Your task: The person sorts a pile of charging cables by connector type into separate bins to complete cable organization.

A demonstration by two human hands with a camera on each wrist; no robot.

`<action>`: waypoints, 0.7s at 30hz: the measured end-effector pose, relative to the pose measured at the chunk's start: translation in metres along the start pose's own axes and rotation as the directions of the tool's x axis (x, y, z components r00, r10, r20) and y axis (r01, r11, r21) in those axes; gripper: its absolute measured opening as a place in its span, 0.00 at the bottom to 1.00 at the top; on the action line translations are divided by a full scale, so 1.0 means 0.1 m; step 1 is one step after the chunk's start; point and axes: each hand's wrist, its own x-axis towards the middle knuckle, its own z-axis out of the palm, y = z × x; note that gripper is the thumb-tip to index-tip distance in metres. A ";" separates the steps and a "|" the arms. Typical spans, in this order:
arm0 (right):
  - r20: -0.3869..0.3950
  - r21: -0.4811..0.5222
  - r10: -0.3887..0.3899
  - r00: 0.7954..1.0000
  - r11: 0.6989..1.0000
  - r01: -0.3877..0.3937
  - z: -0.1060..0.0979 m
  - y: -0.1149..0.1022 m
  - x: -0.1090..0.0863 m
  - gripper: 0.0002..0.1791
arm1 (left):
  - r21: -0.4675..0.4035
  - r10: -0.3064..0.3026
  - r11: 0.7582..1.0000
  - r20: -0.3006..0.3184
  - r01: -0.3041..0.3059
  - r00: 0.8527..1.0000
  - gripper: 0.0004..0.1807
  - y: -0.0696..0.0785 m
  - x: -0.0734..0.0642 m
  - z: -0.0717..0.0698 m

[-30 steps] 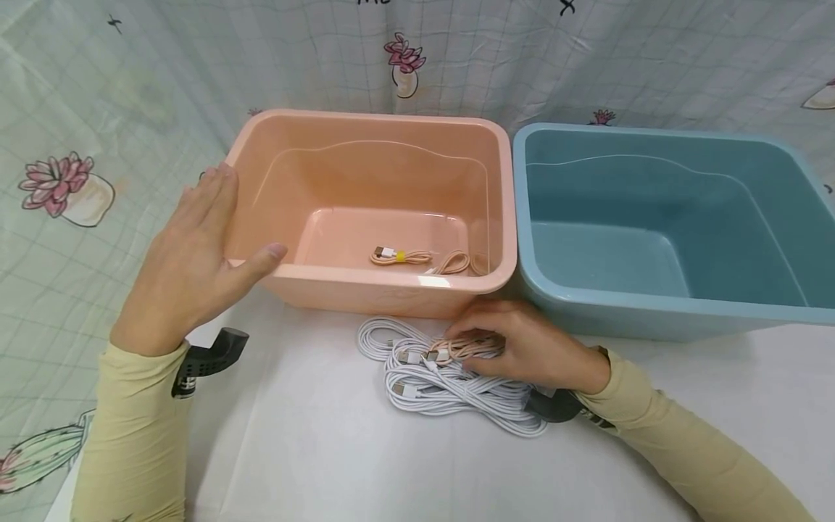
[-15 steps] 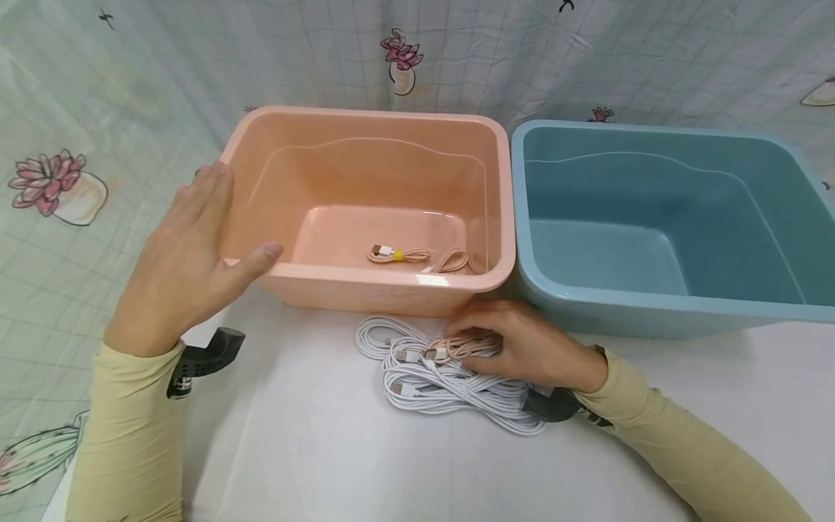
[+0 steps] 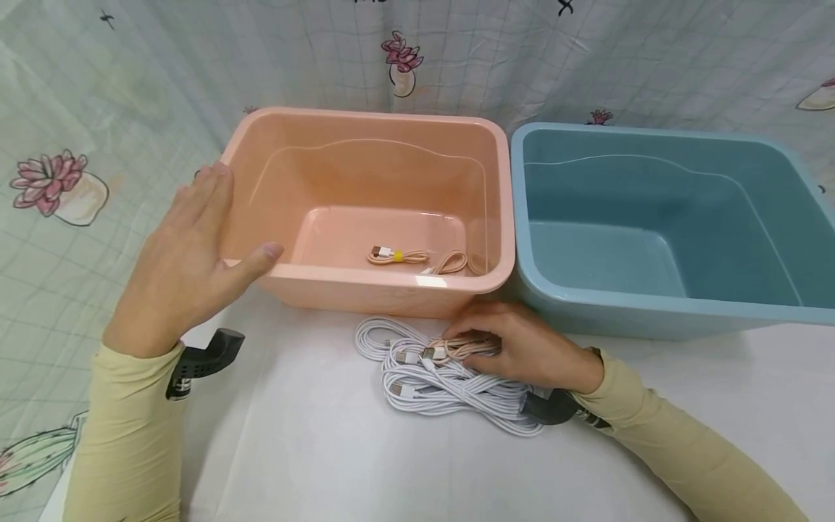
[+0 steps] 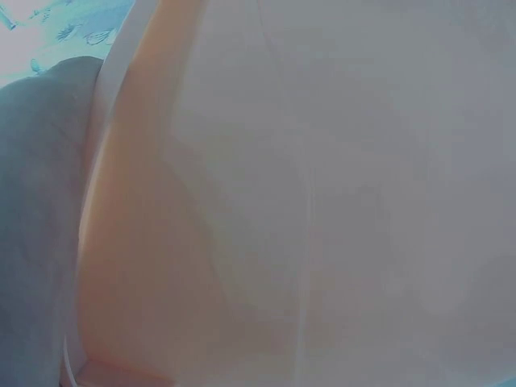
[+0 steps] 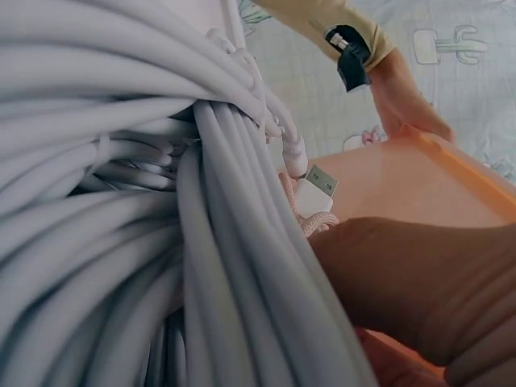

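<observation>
Across the top and left of the frame hangs a pale checked curtain (image 3: 293, 61) printed with potted plants, and below it spreads a white table (image 3: 313, 449). On the table two boxes stand side by side: a blue box (image 3: 620, 317) at the right, and a peach box (image 3: 365, 291) from upper left to centre.

Two forearms in yellow sleeves (image 3: 127, 442) reach in from the lower corners, a black camera (image 3: 218, 351) at each wrist. At the left, the left hand (image 3: 185, 268) lies against the peach box, its fingers straight along the left side, the thumb spread out over the near corner; the wrist view there is hazy, but the fingers seem to be outside the rim.

Below the boxes, near the middle, sits a heap of white cables (image 3: 450, 395), coiled and overlapping. The right hand (image 3: 528, 344) comes over its upper right part, fingers and thumb curled nearly together around a coiled peach cable (image 3: 459, 349) lying on top of the white ones, just in front of the peach box.

Inside that box, on the lower right of its floor, lie a tied cable (image 3: 416, 257) and a looped cable (image 3: 450, 262).

Smallest are the peach cable's metal plug (image 5: 322, 181), pointing away from the palm, and a yellow band (image 3: 398, 256) round the tied cable.
</observation>
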 end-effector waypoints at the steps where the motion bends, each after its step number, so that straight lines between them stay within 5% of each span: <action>1: 0.001 0.000 0.001 1.000 1.000 -0.001 0.00 0.00 0.00 0.19 | 0.000 0.000 1.000 0.000 0.000 1.000 0.51 0.00 0.00 0.00; 13: 0.014 0.004 0.036 0.999 0.999 -0.036 0.00 -0.01 -0.01 0.20 | 0.003 -0.014 1.000 0.026 0.013 1.000 0.51 0.00 0.00 0.00; 21: -0.007 -0.005 -0.012 1.000 1.000 0.012 0.01 -0.01 -0.02 0.19 | -0.001 -0.023 1.000 0.027 0.023 0.999 0.50 -0.01 -0.01 0.00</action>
